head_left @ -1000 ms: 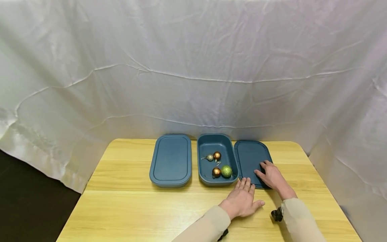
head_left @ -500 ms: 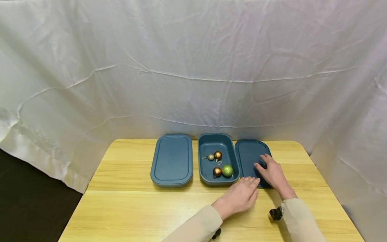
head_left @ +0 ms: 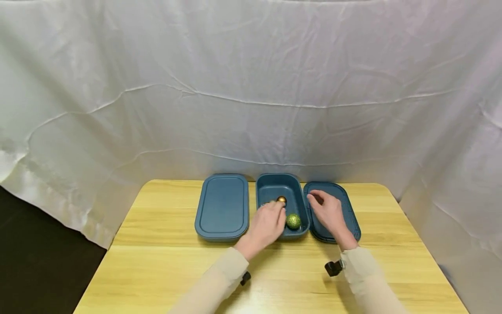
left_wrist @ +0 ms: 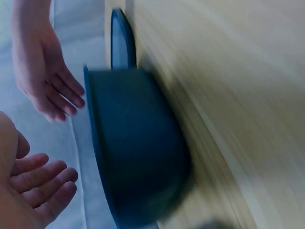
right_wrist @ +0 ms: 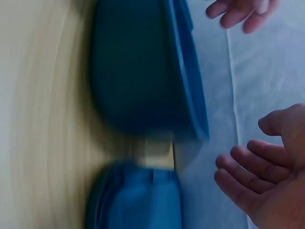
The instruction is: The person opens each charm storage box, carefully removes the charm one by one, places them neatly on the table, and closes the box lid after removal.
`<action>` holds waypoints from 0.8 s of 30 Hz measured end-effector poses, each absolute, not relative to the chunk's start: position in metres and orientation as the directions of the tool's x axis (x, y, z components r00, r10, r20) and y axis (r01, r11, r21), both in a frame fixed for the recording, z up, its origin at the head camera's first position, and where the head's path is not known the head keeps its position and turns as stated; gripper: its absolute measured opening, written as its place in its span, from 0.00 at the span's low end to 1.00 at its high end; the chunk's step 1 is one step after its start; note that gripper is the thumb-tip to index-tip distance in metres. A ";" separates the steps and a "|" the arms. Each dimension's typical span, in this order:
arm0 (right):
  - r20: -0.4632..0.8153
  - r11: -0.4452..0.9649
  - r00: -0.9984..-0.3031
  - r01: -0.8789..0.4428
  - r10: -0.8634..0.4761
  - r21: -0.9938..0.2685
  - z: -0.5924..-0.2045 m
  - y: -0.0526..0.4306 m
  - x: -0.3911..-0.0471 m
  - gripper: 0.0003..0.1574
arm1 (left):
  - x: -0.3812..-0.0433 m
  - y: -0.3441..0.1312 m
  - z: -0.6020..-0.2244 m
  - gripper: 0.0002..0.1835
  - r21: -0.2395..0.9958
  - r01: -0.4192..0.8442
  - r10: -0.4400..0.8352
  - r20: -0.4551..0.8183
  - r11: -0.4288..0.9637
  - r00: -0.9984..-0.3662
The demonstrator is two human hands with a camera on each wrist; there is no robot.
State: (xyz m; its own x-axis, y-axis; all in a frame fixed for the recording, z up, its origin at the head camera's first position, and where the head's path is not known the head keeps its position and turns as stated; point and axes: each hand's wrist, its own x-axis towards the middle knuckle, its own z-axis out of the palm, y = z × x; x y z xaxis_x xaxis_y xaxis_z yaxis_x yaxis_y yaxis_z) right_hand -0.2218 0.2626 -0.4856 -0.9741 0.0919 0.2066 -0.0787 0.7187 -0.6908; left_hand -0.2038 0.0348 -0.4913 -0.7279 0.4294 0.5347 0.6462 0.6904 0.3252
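An open blue box [head_left: 290, 192] stands at the back of the table with baubles inside: a green glittery one [head_left: 293, 221] and a copper one [head_left: 281, 200] show, the others being covered by my left hand. That hand [head_left: 268, 222] hovers over the box's near left part, fingers loosely bent, and both wrist views show nothing in its grasp. My right hand [head_left: 328, 211] is raised above the loose blue lid [head_left: 345, 213], its fingers relaxed and holding nothing. In the left wrist view the box's outer wall [left_wrist: 133, 143] stands beside both hands.
Left of the open box is a second blue box with its lid on [head_left: 222, 207]. White cloth [head_left: 251, 131] hangs behind the wooden table [head_left: 164, 270] and along its sides. The loose lid lies right beside the open box.
My left hand has moved left and away from me, from the lid's near corner to over the open box. My right hand has lifted off the lid and shifted left.
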 end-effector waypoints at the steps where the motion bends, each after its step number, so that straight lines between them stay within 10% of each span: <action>1: 0.205 0.703 -0.975 -0.084 0.089 -0.706 -0.485 0.255 -0.223 0.26 | -0.206 0.027 -0.493 0.14 0.334 0.637 0.422 0.527 0.695 -0.738; 24: 0.167 0.509 -0.985 -0.164 -0.041 -0.845 -0.489 0.116 -0.220 0.26 | -0.218 -0.102 -0.510 0.21 0.352 0.425 0.232 0.475 0.834 -0.849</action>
State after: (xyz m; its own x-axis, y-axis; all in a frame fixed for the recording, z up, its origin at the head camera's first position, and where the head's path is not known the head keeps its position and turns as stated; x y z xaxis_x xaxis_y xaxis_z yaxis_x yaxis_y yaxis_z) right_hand -0.2202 0.1161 -0.4888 -0.9852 -0.0408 0.1665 -0.1639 0.5091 -0.8450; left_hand -0.2184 -0.1023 -0.5104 -0.8487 0.2324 0.4751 0.4254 0.8337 0.3522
